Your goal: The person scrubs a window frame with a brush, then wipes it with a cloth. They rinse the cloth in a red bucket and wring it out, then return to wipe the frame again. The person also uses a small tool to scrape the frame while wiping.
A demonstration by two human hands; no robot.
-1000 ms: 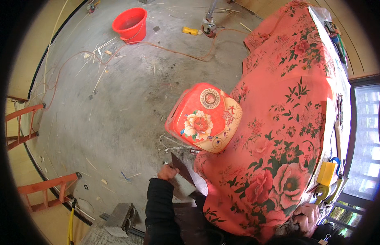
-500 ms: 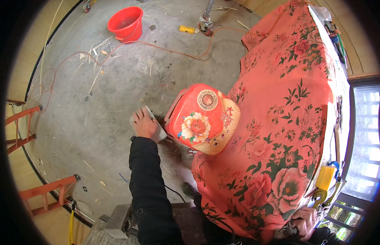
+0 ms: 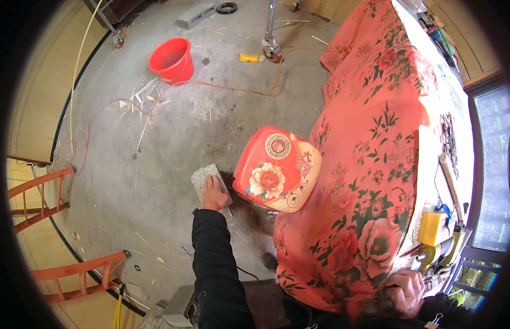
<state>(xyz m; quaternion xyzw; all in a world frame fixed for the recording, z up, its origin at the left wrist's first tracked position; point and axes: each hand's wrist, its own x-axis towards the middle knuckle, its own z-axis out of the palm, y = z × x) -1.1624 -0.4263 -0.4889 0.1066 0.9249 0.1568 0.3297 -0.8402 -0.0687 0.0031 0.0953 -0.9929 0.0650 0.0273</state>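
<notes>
My left hand [image 3: 214, 194] grips the near end of a rough grey block [image 3: 204, 174], fingers bent over its top. Its far end is uncovered; its underside is hidden. Just right of it stands a red box or stool [image 3: 252, 159] with a rounded top, a printed flower and a cream band. At the lower right my right hand [image 3: 406, 290] is curled at the edge of a table with a red flowered cloth [image 3: 348, 164]. What its fingers hold, if anything, is hidden. Next to it lie a yellow box-shaped item [image 3: 433, 229] and a wooden-handled hammer [image 3: 449, 178].
On the concrete floor stand a red bucket [image 3: 171, 60], a yellow item [image 3: 248, 58] and a metal leg with a caster [image 3: 270, 46]. An orange cord [image 3: 227, 88] runs across. Orange ladder-like frames [image 3: 79, 268] are at the left, and wood scraps lie about.
The whole view has shifted, showing more of the far floor. My left hand has moved toward the block's near end, uncovering its far end. My right hand stays at the table edge.
</notes>
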